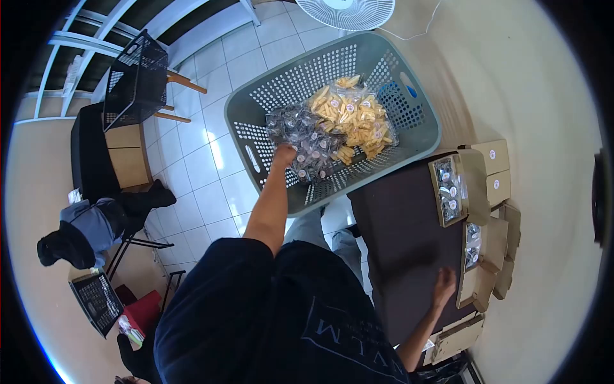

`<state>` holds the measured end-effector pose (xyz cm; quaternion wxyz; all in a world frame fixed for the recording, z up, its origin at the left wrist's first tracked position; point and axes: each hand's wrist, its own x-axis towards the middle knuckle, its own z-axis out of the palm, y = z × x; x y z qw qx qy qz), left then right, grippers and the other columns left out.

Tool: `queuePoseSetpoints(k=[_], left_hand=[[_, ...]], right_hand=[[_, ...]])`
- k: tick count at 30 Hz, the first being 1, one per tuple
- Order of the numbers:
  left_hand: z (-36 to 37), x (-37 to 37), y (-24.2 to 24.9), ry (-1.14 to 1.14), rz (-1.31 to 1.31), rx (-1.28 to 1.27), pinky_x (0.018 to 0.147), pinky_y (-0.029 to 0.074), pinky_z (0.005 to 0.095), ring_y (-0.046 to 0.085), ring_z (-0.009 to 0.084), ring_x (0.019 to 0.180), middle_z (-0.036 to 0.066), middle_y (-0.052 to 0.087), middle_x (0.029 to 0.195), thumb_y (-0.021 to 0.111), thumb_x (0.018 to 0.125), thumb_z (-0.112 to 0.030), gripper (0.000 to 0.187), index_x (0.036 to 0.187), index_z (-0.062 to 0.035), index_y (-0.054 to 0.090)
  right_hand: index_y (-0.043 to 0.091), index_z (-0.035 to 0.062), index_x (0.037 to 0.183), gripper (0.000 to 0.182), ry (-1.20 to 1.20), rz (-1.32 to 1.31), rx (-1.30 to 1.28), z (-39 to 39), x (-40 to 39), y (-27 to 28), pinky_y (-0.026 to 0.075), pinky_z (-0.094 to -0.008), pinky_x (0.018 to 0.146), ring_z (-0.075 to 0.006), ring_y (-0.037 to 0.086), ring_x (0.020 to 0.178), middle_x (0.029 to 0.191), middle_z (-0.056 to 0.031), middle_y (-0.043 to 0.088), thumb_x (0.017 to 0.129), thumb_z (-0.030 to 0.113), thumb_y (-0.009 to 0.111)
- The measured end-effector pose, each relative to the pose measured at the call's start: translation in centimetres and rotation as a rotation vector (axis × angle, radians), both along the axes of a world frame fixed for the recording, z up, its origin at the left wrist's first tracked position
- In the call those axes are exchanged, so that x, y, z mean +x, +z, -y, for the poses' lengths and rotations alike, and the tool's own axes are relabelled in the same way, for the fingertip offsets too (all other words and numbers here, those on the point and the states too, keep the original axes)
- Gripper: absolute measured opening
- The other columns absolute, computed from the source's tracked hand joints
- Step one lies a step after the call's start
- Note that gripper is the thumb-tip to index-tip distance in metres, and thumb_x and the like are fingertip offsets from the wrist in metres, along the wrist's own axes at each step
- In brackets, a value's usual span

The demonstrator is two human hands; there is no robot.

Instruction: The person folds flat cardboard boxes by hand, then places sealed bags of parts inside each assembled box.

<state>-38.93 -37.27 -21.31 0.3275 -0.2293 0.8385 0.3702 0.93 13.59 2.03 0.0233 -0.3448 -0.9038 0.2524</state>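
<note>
My left hand (pixel 284 155) reaches into a large grey-green plastic basket (pixel 332 197). Its fingers are closed at the edge of a heap of small clear packets with dark contents (pixel 307 137); part of the grip is hidden. Beside that heap lie packets of pale yellow pieces (pixel 352 115) with round labels. My right hand (pixel 444 287) is over the dark-covered table (pixel 409 256), fingers loosely apart and nothing visible in them. Near it stands an open cardboard box with dark packets (pixel 472 246); farther along is another filled box (pixel 449 191).
Closed cardboard boxes (pixel 495 173) stand against the wall. A white fan (pixel 345 13) is beyond the basket. At left, a person (pixel 96 230) sits near a black crate (pixel 134 80) on wooden legs. Another black crate (pixel 97 302) stands at lower left, by a red item (pixel 142 313).
</note>
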Motion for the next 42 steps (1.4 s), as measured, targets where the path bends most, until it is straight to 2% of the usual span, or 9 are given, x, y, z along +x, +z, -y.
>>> queuePoseSetpoints(k=[5, 7, 13, 18, 26, 29, 31, 35, 42], left_hand=[[-3.0, 1.1, -4.3, -0.006, 0.005, -0.010, 0.081, 0.055, 0.0405, 0.070, 0.0321, 0.083, 0.014, 0.072, 0.089, 0.063, 0.077, -0.016, 0.016, 0.083, -0.0066, 0.074], [-4.2, 0.9, -4.4, -0.363, -0.208, -0.095, 0.085, 0.055, 0.0389, 0.069, 0.0304, 0.088, 0.015, 0.072, 0.092, 0.062, 0.077, -0.018, 0.016, 0.082, -0.0089, 0.074], [-5.1, -2.6, -0.1, -0.158, -0.254, -0.464, 0.106, 0.038, 0.0507, 0.044, 0.0401, 0.123, 0.019, 0.048, 0.126, 0.072, 0.075, -0.016, 0.040, 0.113, -0.0101, 0.062], [-1.9, -6.8, 3.3, 0.241, -0.300, -0.577, 0.101, 0.044, 0.0490, 0.051, 0.0407, 0.116, 0.027, 0.046, 0.123, 0.071, 0.078, -0.009, 0.063, 0.131, -0.0045, 0.039], [2.8, -7.1, -1.7, 0.018, -0.237, -0.449, 0.099, 0.048, 0.0436, 0.055, 0.0455, 0.117, 0.037, 0.051, 0.127, 0.067, 0.079, -0.004, 0.087, 0.148, -0.0019, 0.014], [0.6, -7.1, 5.3, 0.045, -0.098, -0.424, 0.101, 0.047, 0.0419, 0.055, 0.0440, 0.119, 0.033, 0.056, 0.123, 0.070, 0.077, -0.006, 0.091, 0.148, 0.0007, 0.013], [1.8, -6.8, 2.9, 0.025, -0.130, -0.396, 0.102, 0.045, 0.0422, 0.057, 0.0424, 0.117, 0.031, 0.059, 0.120, 0.082, 0.068, -0.018, 0.097, 0.140, 0.0017, 0.019], [1.7, -5.2, 6.6, 0.156, -0.035, 0.149, 0.057, 0.049, 0.0261, 0.063, 0.0156, 0.072, 0.012, 0.065, 0.099, 0.080, 0.076, -0.015, 0.054, 0.120, 0.0017, 0.054], [-7.6, 0.9, 19.7, 0.068, 0.105, 1.002, 0.065, 0.051, 0.0295, 0.061, 0.0160, 0.083, 0.007, 0.061, 0.100, 0.066, 0.089, -0.005, 0.037, 0.122, -0.0092, 0.048]], right_hand=[[0.064, -0.0028, 0.109, 0.024, -0.204, 0.169, -0.277, 10.0, 2.9, 0.2, 0.057, -0.0384, 0.069, -0.0247, 0.068, 0.083, 0.095, -0.0179, 0.069, 0.092, 0.014, 0.064], [0.065, 0.0021, 0.112, 0.027, -0.296, 0.216, -0.412, 13.0, 4.2, 0.1, 0.057, -0.0311, 0.053, -0.0176, 0.065, 0.078, 0.095, -0.0117, 0.068, 0.094, 0.022, 0.064], [0.064, 0.0012, 0.115, 0.032, -0.508, 0.333, -0.646, 17.9, 5.2, 1.1, 0.058, -0.0319, 0.060, -0.0192, 0.066, 0.084, 0.097, -0.0121, 0.067, 0.092, 0.023, 0.061], [0.062, 0.0016, 0.118, 0.033, -0.574, 0.326, -0.704, 18.2, 5.8, 1.2, 0.058, -0.0315, 0.062, -0.0198, 0.066, 0.084, 0.097, -0.0109, 0.066, 0.092, 0.022, 0.058], [0.061, 0.0026, 0.117, 0.033, -0.585, 0.290, -0.666, 17.7, 4.1, 2.0, 0.057, -0.0311, 0.061, -0.0189, 0.065, 0.085, 0.097, -0.0097, 0.065, 0.094, 0.026, 0.060], [0.062, -0.0016, 0.115, 0.032, -0.548, 0.269, -0.641, 17.5, 2.5, 2.0, 0.058, -0.0317, 0.058, -0.0206, 0.066, 0.085, 0.099, -0.0143, 0.067, 0.093, 0.022, 0.061], [0.062, -0.0036, 0.115, 0.033, -0.439, 0.235, -0.629, 17.1, -0.4, 2.8, 0.057, -0.0321, 0.060, -0.0221, 0.067, 0.089, 0.102, -0.0157, 0.067, 0.094, 0.021, 0.062], [0.061, -0.0034, 0.117, 0.033, -0.278, 0.161, -0.544, 17.5, -6.8, 4.7, 0.055, -0.0314, 0.071, -0.0226, 0.066, 0.095, 0.105, -0.0160, 0.068, 0.093, 0.019, 0.064], [0.056, 0.0024, 0.127, 0.042, -0.140, -0.334, -0.816, 19.3, -18.4, 7.9, 0.054, -0.0293, 0.078, -0.0149, 0.063, 0.094, 0.110, -0.0103, 0.063, 0.088, 0.004, 0.070]])
